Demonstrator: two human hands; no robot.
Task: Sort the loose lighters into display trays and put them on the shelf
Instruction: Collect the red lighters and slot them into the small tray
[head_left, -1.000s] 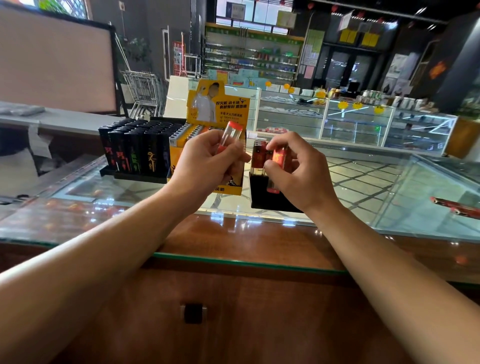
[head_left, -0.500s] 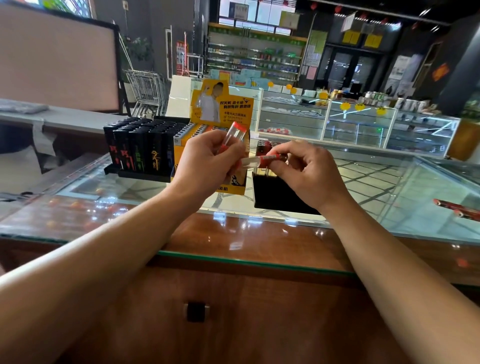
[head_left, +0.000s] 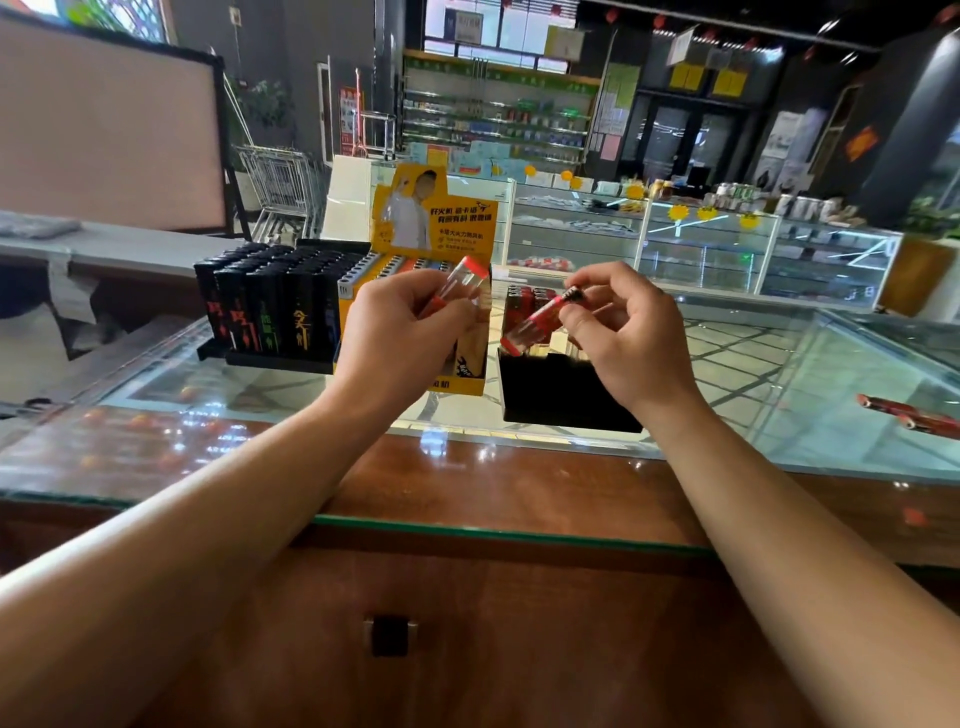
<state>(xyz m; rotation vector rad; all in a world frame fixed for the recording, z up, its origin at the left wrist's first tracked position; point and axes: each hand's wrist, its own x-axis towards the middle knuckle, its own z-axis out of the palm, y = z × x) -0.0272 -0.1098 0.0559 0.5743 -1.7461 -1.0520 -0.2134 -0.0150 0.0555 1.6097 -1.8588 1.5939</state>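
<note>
Two lighters held above the counter, ready for the black tray.

Head view: the left hand (head_left: 410, 332) grips one clear lighter (head_left: 460, 288) upright; the right hand (head_left: 623, 332) pinches a red lighter (head_left: 537, 322) tilted over the black tray (head_left: 561, 395), probably to slot it base first.

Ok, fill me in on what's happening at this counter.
A person is sorting lighters at a glass counter. The left hand holds one lighter upright; the right hand pinches a red lighter, tilted, above a black tray that already holds a few. A full tray of black lighters and a yellow box stand to the left.
</note>
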